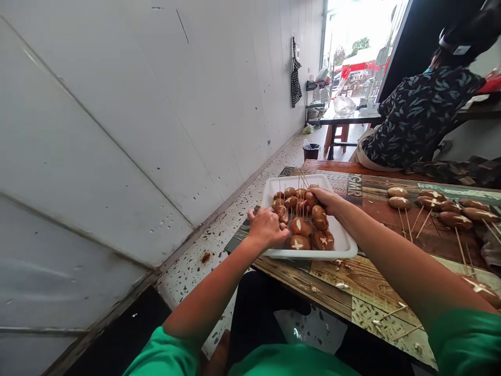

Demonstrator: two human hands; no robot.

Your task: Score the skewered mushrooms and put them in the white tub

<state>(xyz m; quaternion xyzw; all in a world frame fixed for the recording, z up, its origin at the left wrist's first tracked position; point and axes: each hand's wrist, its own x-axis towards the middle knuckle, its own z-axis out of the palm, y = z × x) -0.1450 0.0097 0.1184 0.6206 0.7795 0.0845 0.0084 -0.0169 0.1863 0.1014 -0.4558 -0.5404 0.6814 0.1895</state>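
A white plastic tray [344, 245] holds several brown shiitake mushrooms [300, 226] with pale cross cuts in their caps. Thin wooden skewers [299, 183] stand up among them. Over the tray's left side, my left hand [267, 227] curls its fingers round a mushroom [282, 213]; its fingertips are partly hidden. My right hand [324, 200] reaches in from the right, its fingers closed on a skewered mushroom [312, 198] near the back of the tray. Which skewer belongs to that mushroom is hard to make out.
More skewered mushrooms [432, 202] lie on the patterned wooden table [376, 209] to the right. Mushroom scraps [342, 285] and loose skewers [407, 332] lie near the front edge. A white wall [156, 104] runs along the left. Another person [426, 112] sits beyond the table.
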